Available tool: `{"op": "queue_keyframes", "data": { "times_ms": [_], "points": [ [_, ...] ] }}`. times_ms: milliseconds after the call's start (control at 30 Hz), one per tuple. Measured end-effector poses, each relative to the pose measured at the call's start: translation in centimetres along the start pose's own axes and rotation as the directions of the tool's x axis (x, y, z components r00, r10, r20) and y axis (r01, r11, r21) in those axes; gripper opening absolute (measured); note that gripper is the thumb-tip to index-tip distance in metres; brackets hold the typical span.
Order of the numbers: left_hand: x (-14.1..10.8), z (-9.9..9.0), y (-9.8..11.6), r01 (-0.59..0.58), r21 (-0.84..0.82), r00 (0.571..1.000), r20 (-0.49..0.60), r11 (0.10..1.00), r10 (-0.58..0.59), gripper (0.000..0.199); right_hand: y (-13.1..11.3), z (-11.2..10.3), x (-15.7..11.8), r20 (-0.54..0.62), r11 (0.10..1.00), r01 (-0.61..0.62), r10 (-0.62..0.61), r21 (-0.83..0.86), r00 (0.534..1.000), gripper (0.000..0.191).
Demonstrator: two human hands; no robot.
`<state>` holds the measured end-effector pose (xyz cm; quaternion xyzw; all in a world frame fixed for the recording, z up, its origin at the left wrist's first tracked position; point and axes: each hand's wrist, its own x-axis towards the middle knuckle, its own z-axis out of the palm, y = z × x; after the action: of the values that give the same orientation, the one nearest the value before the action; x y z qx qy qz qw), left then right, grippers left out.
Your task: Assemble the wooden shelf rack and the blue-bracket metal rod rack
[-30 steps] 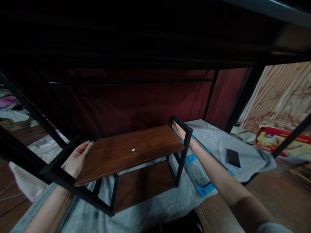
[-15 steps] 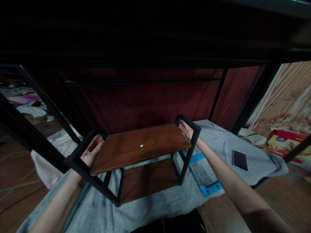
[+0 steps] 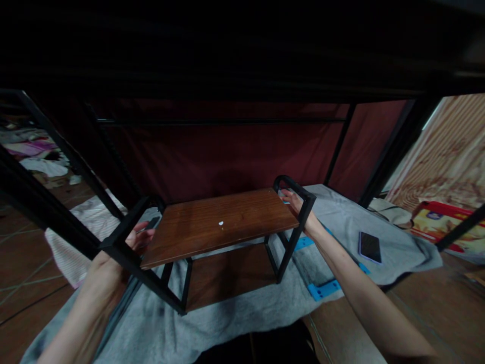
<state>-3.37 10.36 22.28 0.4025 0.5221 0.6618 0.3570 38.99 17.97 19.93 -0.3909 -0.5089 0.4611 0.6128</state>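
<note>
Far left of the shelf: pale striped cloth (image 3: 70, 253) on floor. Left hand (image 3: 127, 253) at shelf's left end, fingers loosely bent within the frame; grip cannot be told. Two-tier brown wood-grain shelf with black metal frame (image 3: 227, 222) upright on grey cloth (image 3: 242, 312). Right hand (image 3: 294, 203) at shelf's right end, fingers partly curled inside frame loop; grip unclear. Right of shelf: flat bright-blue pieces (image 3: 325, 289), then dark-screened phone (image 3: 370, 247).
</note>
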Motion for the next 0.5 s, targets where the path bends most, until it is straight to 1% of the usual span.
{"op": "queue_keyframes", "data": {
  "times_ms": [67,100,167,233,300,400,500],
  "points": [
    [-0.3,-0.2,0.2,0.022,-0.033,0.999,-0.025,0.999,-0.023,0.052,0.6,-0.4,0.0,-0.046,1.000,-0.004,0.004,-0.016,0.999,0.059],
    [-0.4,-0.4,0.2,0.041,-0.053,0.998,-0.039,0.998,-0.043,0.048,0.9,-0.7,0.1,-0.067,0.999,-0.008,0.006,-0.036,0.998,0.059],
    [-0.6,-0.8,0.1,0.086,-0.083,0.993,-0.078,0.993,-0.093,0.034,1.7,-1.8,0.0,-0.100,0.997,-0.014,0.006,-0.081,0.995,0.055],
    [-1.0,-1.2,0.0,0.121,-0.085,0.979,-0.158,0.989,-0.133,0.022,2.3,-3.1,-0.2,-0.125,0.994,-0.022,0.008,-0.110,0.992,0.052],
    [-1.4,-1.5,-0.1,0.144,-0.069,0.958,-0.240,0.987,-0.156,0.018,2.6,-4.4,-0.4,-0.145,0.993,-0.034,0.017,-0.115,0.989,0.051],
    [-1.6,-1.9,-0.2,0.159,-0.068,0.935,-0.310,0.985,-0.172,0.016,2.0,-6.0,-0.8,-0.161,0.994,-0.030,0.012,-0.109,0.987,0.050],
    [-1.3,-2.0,0.1,0.161,-0.099,0.931,-0.315,0.982,-0.185,0.018,-0.1,-6.8,-1.2,-0.158,0.993,0.021,-0.040,-0.119,0.987,0.046]
  ]
}}
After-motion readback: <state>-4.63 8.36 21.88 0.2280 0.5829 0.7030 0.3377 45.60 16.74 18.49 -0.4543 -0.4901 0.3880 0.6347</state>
